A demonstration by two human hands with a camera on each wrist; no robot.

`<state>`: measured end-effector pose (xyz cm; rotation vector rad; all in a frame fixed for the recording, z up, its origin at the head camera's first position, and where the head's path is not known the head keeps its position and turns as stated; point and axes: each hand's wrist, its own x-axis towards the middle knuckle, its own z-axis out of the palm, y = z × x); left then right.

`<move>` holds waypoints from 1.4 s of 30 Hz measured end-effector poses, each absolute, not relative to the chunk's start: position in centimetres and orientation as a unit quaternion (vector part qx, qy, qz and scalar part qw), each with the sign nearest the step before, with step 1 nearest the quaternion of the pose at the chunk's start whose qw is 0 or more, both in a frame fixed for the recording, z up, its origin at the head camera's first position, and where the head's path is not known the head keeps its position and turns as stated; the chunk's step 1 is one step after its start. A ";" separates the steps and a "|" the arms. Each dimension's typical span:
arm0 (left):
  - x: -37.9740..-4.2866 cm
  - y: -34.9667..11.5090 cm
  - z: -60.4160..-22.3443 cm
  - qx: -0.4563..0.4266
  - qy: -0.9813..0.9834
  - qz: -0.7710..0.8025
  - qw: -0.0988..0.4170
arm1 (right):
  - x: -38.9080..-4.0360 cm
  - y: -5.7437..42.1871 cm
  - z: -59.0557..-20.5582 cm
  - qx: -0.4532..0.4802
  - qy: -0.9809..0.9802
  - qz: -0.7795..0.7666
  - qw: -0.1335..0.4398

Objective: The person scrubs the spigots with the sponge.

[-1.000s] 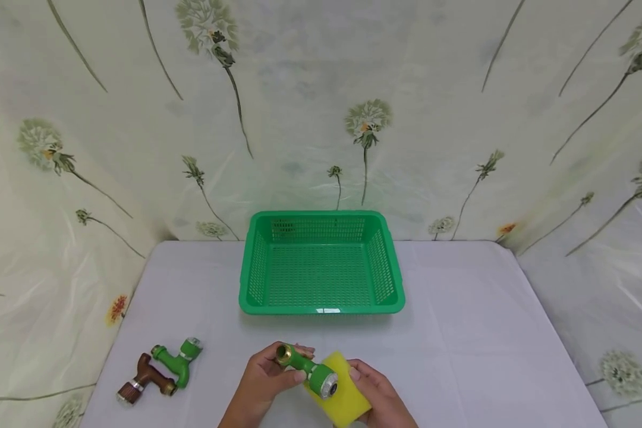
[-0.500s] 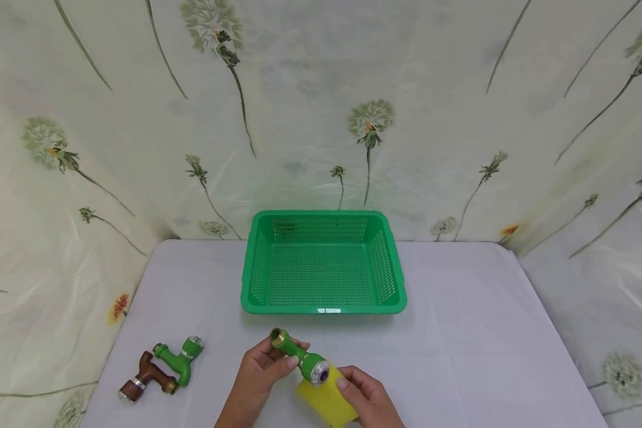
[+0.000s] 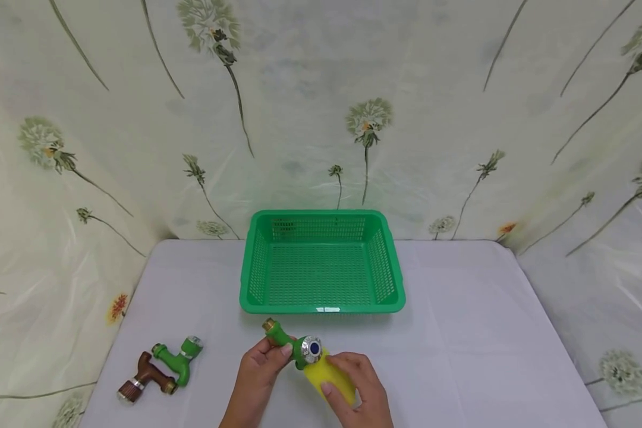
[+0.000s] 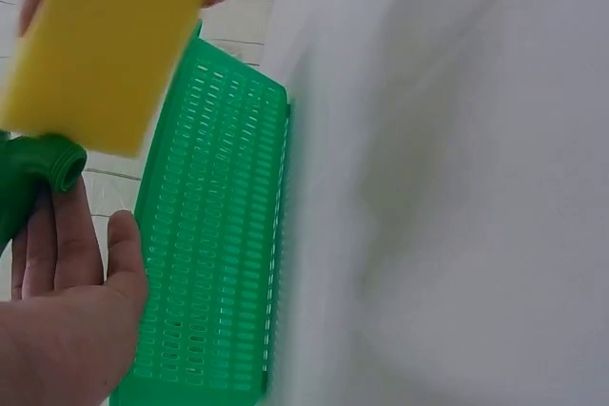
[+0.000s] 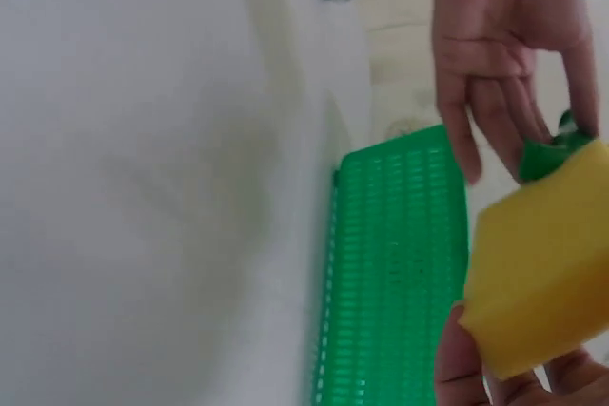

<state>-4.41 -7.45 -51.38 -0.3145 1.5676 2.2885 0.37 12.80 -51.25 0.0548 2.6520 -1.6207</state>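
My left hand pinches a green water tap between thumb and fingers. Its brass threaded end points up and left, and its silver-rimmed knob faces the head camera. In my right hand is a yellow sponge, gripped along its sides with the thumb in front. The sponge lies against the tap just below the knob. In the left wrist view, the tap's green spout sits at the lower edge of the sponge. The right wrist view shows the sponge covering most of the tap.
A green perforated basket stands beyond the hands at the back of the white-covered table. On the left lie a brown tap and another green tap, close together. A flower-printed sheet rises behind and at both sides.
The held tap has moved up and left and turned, its knob now facing upward. My right hand has shifted its hold, and the sponge has turned and followed the tap leftward.
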 end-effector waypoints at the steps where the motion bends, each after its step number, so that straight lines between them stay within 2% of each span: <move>1: -4.4 -7.4 -51.4 -0.115 0.550 0.809 0.170 | 0.5 12.8 -51.5 0.006 0.860 -0.511 0.007; 7: -4.5 -7.1 -51.1 -0.123 0.523 0.830 0.152 | 0.9 13.3 -52.3 -0.030 0.876 -0.480 -0.038; 16: -4.2 -7.1 -51.1 -0.063 0.476 0.856 0.191 | 0.7 12.7 -51.7 -0.098 0.873 -0.469 -0.086; 23: -4.2 -7.3 -51.2 -0.047 0.447 0.873 0.189 | 0.9 12.8 -52.8 -0.096 0.920 -0.376 -0.045; 35: -4.4 -7.2 -51.4 -0.069 0.440 0.874 0.195 | 1.0 12.4 -52.4 -0.098 0.899 -0.408 -0.125; 42: -4.4 -7.0 -51.5 -0.059 0.462 0.862 0.200 | 0.8 12.3 -52.5 -0.064 0.916 -0.388 -0.081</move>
